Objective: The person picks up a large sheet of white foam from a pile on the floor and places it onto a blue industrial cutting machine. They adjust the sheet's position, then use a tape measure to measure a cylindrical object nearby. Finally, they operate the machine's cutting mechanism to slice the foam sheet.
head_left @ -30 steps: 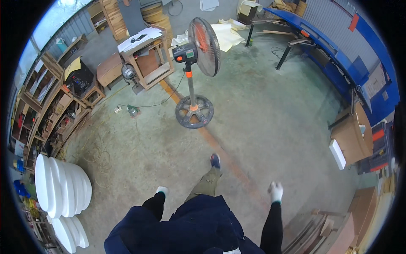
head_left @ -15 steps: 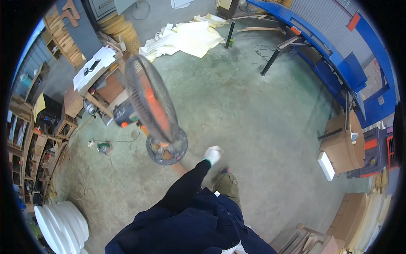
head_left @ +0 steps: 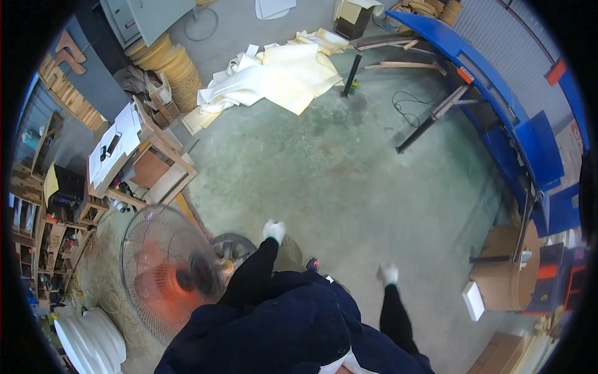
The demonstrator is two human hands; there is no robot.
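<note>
- The fan (head_left: 168, 280) stands at lower left, beside the left forearm; it looks top-heavy, its wire cage springy and its base (head_left: 233, 240) weighty; the upright seems a safer hold than the cage, as the blades look blurred.
- Left hand (head_left: 274, 230), gloved, is near the base; right hand (head_left: 388, 273) hangs lower right of centre. Nothing shows in either; finger opening, I cannot tell.
- Wooden table (head_left: 171, 186) crowds the fan at left; pale sheets (head_left: 293, 68) cover floor at upper centre.
</note>
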